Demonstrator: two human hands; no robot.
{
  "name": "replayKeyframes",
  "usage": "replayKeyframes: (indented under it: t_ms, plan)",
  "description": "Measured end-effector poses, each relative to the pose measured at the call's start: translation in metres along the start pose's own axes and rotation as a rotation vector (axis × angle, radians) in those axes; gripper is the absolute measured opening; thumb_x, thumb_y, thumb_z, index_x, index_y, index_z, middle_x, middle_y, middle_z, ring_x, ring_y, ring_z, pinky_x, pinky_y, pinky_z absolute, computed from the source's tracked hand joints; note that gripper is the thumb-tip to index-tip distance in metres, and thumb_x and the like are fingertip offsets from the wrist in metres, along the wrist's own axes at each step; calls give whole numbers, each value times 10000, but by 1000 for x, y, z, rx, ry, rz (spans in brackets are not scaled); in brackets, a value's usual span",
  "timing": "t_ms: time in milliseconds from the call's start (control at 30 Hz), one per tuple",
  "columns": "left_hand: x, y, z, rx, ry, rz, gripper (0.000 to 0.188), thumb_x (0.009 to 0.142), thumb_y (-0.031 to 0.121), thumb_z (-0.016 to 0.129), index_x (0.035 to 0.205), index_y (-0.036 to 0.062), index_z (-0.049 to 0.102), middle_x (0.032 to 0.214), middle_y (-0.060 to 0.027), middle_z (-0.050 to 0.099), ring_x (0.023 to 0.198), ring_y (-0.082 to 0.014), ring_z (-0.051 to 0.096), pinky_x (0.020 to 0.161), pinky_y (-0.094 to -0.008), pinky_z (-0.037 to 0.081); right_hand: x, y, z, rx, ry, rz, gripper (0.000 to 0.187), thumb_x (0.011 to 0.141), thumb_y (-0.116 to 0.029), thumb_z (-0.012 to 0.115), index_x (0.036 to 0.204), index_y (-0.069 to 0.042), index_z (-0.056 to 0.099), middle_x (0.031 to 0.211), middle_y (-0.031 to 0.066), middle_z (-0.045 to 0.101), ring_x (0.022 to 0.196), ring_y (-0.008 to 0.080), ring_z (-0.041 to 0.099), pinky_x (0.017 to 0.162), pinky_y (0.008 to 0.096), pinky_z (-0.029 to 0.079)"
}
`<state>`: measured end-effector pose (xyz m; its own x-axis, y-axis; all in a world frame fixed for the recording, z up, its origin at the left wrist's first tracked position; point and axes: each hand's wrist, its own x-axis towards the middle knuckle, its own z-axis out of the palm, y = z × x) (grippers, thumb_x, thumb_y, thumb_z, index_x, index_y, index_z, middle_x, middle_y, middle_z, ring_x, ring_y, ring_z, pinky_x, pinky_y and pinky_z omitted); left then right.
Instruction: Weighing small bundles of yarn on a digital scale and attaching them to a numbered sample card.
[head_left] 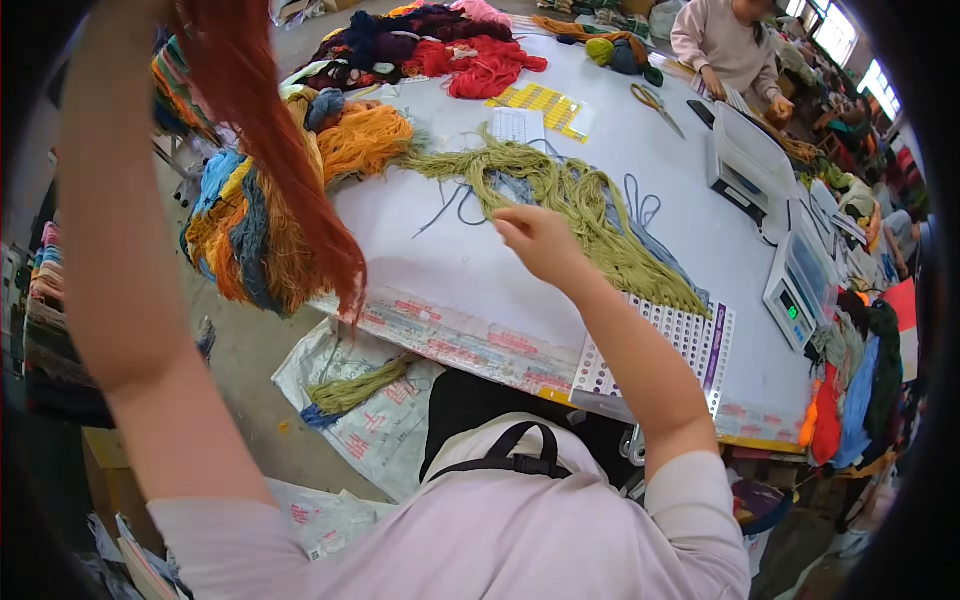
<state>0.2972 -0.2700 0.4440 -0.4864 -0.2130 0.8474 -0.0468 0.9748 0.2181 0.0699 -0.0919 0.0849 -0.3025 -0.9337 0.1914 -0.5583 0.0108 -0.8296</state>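
My left arm is raised at the left, with my left hand (132, 12) blurred and partly cut off by the upper edge. A long rust-red hank of yarn (275, 140) hangs from it, its loose end dangling near the table's front corner. My right hand (540, 243) is over the table with fingers curled together; whether anything thin is in them I cannot make out. Just beyond it lie olive-green hanks of yarn (590, 205) spread across the table, with grey-blue yarn (640, 205) partly under and beside them.
Orange yarn (365, 135) and multicoloured hanks (245, 235) drape over the table's left edge. A perforated white board (715, 345) lies by my right forearm. Scissors (657, 108), two scales (795, 300) and red yarn (480, 65) are farther off. Another person (730, 50) works across the table.
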Motion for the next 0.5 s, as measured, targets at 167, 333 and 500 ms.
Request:
replayKeyframes:
  t_ms: [167, 333, 500]
  plan:
    - [-187, 46, 181, -1366, -64, -1490, 178, 888, 240, 612, 860, 74, 554, 741, -3, 549, 645, -95, 517, 597, -261, 461, -88, 6, -31, 478, 342, 175, 197, 916, -97, 549, 1077, -7, 617, 793, 57, 638, 686, 84, 590, 622, 210, 487]
    - [-312, 85, 260, -1738, -67, -1810, 300, 989, 317, 398, 1010, 58, 547, 1041, -142, 615, 1025, -279, 580, 902, -445, 458, -136, 3, -28, 450, 342, 377, 146, 897, -98, 579, 993, -10, 645, 788, 30, 625, 646, 59, 538, 588, 196, 441]
    - [-309, 121, 267, -1856, -452, -1503, 473, 995, 338, 356, 1277, -25, 470, 1231, -112, 543, 1139, -206, 519, 976, -382, 413, -142, -18, -24, 375, 129, 328, 111, 849, -70, 623, 917, 17, 640, 926, 13, 626, 827, 81, 563, 713, 233, 456]
